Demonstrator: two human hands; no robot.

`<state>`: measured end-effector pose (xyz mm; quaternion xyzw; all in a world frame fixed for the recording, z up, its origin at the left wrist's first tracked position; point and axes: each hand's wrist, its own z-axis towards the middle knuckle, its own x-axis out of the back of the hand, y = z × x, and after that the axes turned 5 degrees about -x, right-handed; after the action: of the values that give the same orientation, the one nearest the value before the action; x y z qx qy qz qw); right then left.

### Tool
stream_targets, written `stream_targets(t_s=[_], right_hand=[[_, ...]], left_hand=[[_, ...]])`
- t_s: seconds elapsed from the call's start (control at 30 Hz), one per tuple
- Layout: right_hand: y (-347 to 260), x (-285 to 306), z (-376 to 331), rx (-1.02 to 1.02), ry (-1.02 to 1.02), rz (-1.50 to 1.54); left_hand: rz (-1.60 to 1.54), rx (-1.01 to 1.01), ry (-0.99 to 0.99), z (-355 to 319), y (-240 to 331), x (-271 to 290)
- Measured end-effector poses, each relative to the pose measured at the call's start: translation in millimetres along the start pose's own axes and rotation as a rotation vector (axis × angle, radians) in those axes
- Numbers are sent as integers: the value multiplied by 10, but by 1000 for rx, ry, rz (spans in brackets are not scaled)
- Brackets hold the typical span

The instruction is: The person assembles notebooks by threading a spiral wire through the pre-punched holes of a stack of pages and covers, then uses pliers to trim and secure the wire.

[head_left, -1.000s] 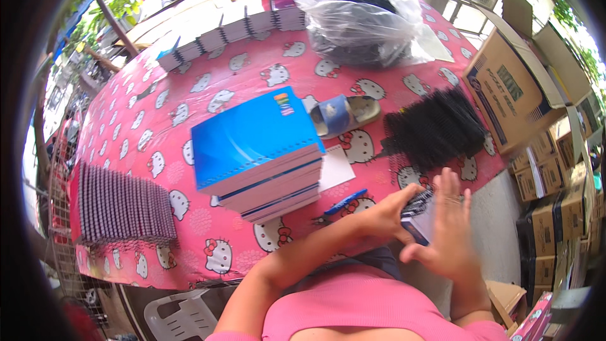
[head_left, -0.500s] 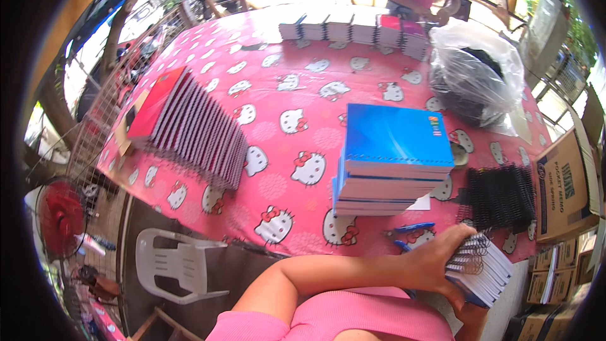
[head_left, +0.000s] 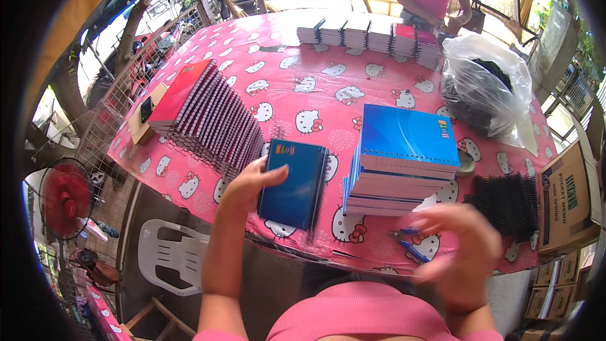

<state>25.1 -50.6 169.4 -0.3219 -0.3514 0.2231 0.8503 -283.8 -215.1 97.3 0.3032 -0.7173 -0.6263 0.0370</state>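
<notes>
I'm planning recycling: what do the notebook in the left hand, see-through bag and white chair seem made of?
Notebook: perhaps coated card outside, glossy by its sheen. Bag: thin, shiny plastic film, crinkled and translucent. Chair: probably moulded plastic, smooth and slotted.

Pink cat-print table (head_left: 278, 93) before me, red notebook stack (head_left: 208, 120) at my left, blue notebook stack (head_left: 404, 158), blue-handled pliers (head_left: 415, 252), black coils (head_left: 505, 205), clear plastic bag (head_left: 467, 82), far notebook row (head_left: 379, 38).

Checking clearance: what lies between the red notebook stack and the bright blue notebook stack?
In the head view: a dark blue spiral notebook, the left hand at its edge, and pink tablecloth.
</notes>
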Motion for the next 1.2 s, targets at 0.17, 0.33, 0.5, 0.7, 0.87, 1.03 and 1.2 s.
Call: stream_targets(t_s=[0.17, 0.33, 0.5, 0.7, 0.87, 1.03, 1.2], right_hand=[[526, 568, 109, -438, 180, 185], [935, 667, 107, -704, -58, 297], [970, 683, 236, -790, -235, 420], [919, 780, 568, -1035, -262, 761], [912, 711, 689, -1092, -361, 541], [946, 706, 720, -1127, -398, 516], [857, 662, 726, -1144, -262, 679]], left_hand=[[209, 276, 29, 728, -329, 305], [430, 328, 105, 809, -314, 247], [808, 212, 221, 785, -364, 400], [511, -415, -92, 322, 265, -640], [719, -631, -133, 166, 140, -1201], [640, -587, -135, 223, 138, -1147], [803, -753, -147, 285, -28, -1103]])
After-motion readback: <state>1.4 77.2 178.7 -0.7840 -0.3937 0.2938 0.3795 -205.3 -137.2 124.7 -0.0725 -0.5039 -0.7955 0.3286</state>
